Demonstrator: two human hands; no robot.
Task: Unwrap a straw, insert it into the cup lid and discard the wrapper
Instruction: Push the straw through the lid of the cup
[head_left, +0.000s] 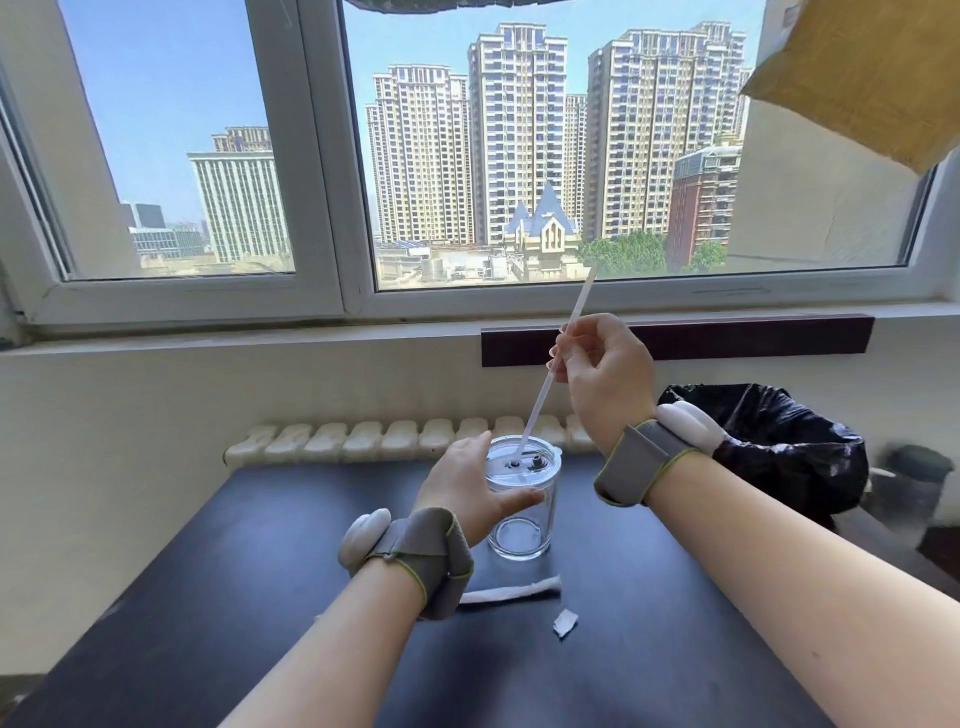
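A clear glass cup (522, 525) with a clear lid (522, 458) stands on the dark table (234, 597). My left hand (467, 491) wraps around the cup's left side. My right hand (605, 371) pinches a thin white straw (540, 400) above the cup. The straw is tilted, its upper end leaning right, and its lower tip sits at a hole in the lid. A long white wrapper (511, 590) lies on the table just in front of the cup. A small torn piece of wrapper (565, 622) lies a little nearer to me.
A bin lined with a black bag (779, 441) stands to the right of the table. A white radiator (395, 434) runs behind the table's far edge, below a wide window. A yellow curtain (862, 73) hangs at the upper right.
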